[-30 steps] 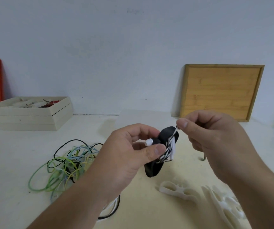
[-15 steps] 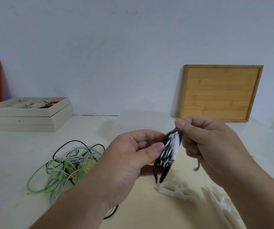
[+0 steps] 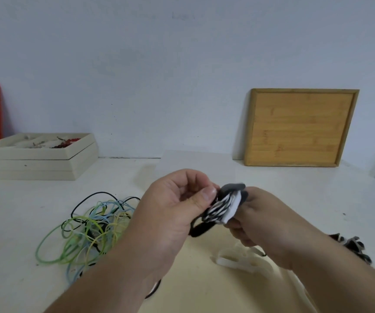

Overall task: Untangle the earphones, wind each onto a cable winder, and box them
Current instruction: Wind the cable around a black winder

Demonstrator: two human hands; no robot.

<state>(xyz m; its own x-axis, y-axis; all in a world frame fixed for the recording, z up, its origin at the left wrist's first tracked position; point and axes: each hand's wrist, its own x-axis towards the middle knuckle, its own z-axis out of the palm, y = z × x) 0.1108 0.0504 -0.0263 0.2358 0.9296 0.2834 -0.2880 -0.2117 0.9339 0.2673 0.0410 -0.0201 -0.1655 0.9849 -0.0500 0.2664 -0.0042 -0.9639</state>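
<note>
Black winder [image 3: 221, 206] with striped cable is being pinched above the table by left hand [image 3: 170, 213] thumb and forefinger. Right hand [image 3: 263, 222] fingers are being hidden behind it, grip unclear. Since earlier, right hand is being lowered beneath the winder.

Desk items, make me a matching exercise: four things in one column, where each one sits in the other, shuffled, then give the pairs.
1. wooden tray
2. tangled cables
3. black winder
4. beige box

A. held in both hands
B. far left, by the wall
C. leaning on the wall, right
D. loose on the table, left of the hands

Pairs: 1-C, 2-D, 3-A, 4-B
</note>
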